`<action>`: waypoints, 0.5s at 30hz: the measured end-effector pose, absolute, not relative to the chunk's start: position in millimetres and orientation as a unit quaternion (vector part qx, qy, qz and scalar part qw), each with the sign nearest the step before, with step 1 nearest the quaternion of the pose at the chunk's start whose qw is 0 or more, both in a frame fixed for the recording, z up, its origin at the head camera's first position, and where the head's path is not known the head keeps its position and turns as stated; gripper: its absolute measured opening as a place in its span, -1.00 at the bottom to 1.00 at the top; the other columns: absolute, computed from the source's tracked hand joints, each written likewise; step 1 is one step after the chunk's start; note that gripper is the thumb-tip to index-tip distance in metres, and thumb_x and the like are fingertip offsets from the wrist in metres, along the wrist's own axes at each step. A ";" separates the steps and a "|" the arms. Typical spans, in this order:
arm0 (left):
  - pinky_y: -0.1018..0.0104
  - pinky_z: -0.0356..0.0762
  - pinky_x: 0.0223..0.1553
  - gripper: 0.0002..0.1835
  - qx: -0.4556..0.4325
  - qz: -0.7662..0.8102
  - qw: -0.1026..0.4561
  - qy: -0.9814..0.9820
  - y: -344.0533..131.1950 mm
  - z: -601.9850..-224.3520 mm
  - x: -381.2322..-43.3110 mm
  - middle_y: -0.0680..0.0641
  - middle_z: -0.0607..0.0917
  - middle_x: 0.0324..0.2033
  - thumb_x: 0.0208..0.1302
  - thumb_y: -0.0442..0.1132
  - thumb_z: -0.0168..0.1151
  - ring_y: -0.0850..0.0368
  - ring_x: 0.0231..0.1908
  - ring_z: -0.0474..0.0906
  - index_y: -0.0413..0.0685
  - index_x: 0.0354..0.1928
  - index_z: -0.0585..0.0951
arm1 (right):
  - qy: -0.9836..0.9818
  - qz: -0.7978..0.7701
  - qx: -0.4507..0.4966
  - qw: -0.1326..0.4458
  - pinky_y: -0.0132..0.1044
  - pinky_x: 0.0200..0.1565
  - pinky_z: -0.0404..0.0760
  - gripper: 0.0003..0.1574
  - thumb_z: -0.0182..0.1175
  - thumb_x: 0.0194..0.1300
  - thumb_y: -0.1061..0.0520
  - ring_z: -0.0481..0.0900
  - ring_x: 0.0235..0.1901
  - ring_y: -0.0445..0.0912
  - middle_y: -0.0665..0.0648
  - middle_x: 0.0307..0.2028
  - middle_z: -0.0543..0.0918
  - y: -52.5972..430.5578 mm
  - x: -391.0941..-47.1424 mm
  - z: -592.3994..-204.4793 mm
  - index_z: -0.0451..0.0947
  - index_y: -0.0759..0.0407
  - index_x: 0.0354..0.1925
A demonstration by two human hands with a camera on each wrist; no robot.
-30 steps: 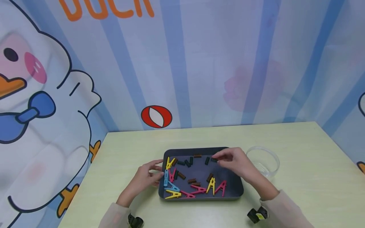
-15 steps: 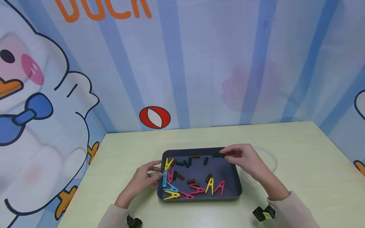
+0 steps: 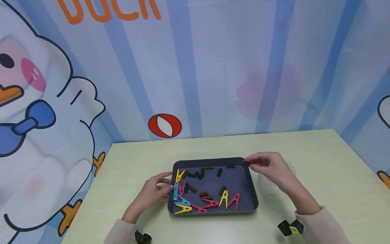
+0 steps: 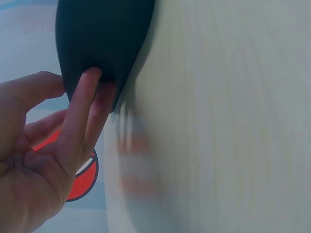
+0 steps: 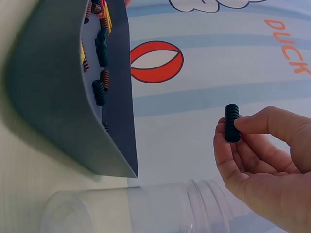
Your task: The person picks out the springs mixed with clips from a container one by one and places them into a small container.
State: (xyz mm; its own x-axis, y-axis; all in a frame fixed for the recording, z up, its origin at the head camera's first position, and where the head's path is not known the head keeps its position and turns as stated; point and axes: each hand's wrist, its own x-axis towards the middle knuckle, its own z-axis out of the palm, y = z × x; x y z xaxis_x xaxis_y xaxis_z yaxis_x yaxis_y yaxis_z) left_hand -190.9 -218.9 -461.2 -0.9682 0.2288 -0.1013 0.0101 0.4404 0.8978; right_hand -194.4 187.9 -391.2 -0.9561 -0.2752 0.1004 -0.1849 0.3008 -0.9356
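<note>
My right hand (image 3: 272, 168) pinches a dark green coil spring (image 5: 233, 123) between thumb and fingers, over the far right corner of a dark grey tray (image 3: 243, 195). In the right wrist view the spring is held clear of the tray wall. My left hand (image 3: 151, 189) holds the tray's left side, its thumb at the rim and fingers (image 4: 80, 102) against the outer wall. More dark green springs (image 3: 219, 172) and copper-coloured springs (image 3: 209, 167) lie scattered in the tray. Yellow clothespins (image 3: 224, 198), pink clothespins (image 3: 234, 201) and blue clothespins (image 3: 175, 191) lie along its left and near sides.
A clear plastic jar (image 5: 160, 211) with a threaded mouth stands upright on the pale wooden table (image 3: 329, 176), just right of the tray. The right hand partly covers it in the head view. A blue striped cartoon backdrop (image 3: 219, 67) rises behind the table.
My right hand has moved right and slightly away, lifting the pinched spring from the tray floor to the far right rim. The left hand stays at the tray's left side.
</note>
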 end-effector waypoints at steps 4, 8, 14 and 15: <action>0.10 0.73 -0.39 -0.40 0.068 0.525 0.105 0.842 -219.0 -463.8 -192.2 -0.34 0.62 0.03 0.35 -0.41 0.26 -0.12 -0.26 0.72 -0.23 0.40 0.37 | 0.806 -0.573 -0.141 0.032 -0.33 -0.08 0.67 -0.66 0.21 0.34 0.40 0.69 -0.09 -0.12 0.37 0.02 0.65 195.1 -193.0 -391.0 0.59 0.46 0.08; 0.10 0.73 -0.39 -0.40 0.068 0.528 0.106 0.840 -219.1 -463.7 -191.8 -0.34 0.62 0.03 0.35 -0.41 0.26 -0.11 -0.26 0.72 -0.23 0.41 0.36 | 0.810 -0.569 -0.139 0.024 -0.38 -0.09 0.65 -0.67 0.21 0.33 0.40 0.69 -0.08 -0.09 0.38 0.01 0.66 203.3 -191.3 -390.8 0.60 0.46 0.06; 0.11 0.73 -0.39 -0.40 0.074 0.533 0.107 0.836 -219.5 -459.9 -189.5 -0.35 0.62 0.03 0.35 -0.39 0.27 -0.11 -0.27 0.73 -0.24 0.41 0.36 | 0.813 -0.566 -0.133 0.021 -0.40 -0.09 0.65 -0.67 0.21 0.34 0.39 0.69 -0.09 -0.15 0.38 0.01 0.66 214.1 -189.6 -392.2 0.60 0.46 0.07; 0.11 0.73 -0.40 -0.40 0.076 0.533 0.108 0.836 -219.6 -459.5 -189.4 -0.35 0.62 0.04 0.35 -0.39 0.27 -0.11 -0.27 0.73 -0.24 0.40 0.36 | 0.814 -0.565 -0.132 0.020 -0.40 -0.10 0.65 -0.67 0.21 0.34 0.39 0.68 -0.10 -0.18 0.38 0.01 0.66 215.7 -189.4 -392.5 0.60 0.46 0.07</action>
